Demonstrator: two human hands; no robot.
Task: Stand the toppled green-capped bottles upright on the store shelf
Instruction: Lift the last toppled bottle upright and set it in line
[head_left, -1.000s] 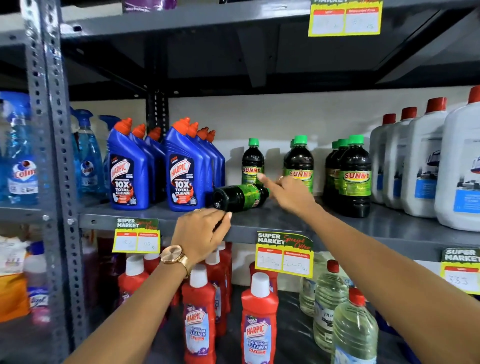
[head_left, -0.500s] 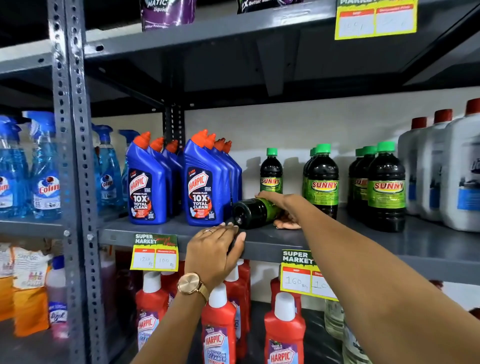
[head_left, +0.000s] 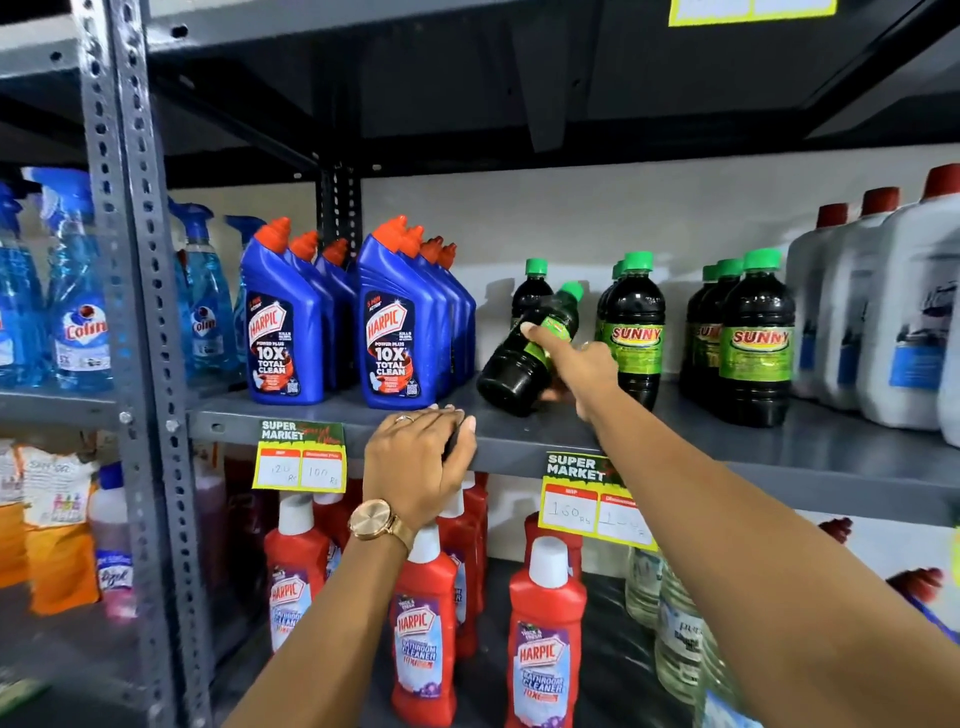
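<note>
A dark green-capped bottle (head_left: 514, 364) is tilted on the grey shelf (head_left: 727, 441), its base low near the shelf and its cap up to the right. My right hand (head_left: 576, 364) is shut around its labelled middle. Just behind it stands one upright green-capped bottle (head_left: 531, 291). More of them stand upright to the right, in one group (head_left: 632, 322) and another (head_left: 756, 338). My left hand (head_left: 418, 457) curls over the shelf's front edge, left of the tilted bottle. A dark shape shows under its thumb.
Blue Harpic bottles (head_left: 392, 322) stand close on the left of the tilted bottle. White jugs with red caps (head_left: 904, 322) fill the right end. Price tags (head_left: 592, 499) hang from the shelf lip. Red Harpic bottles (head_left: 423, 623) stand on the shelf below.
The bottle lay on its side with my right hand reaching it. Now that hand grips it and has swung its cap end up to the right. My left hand stayed on the shelf edge.
</note>
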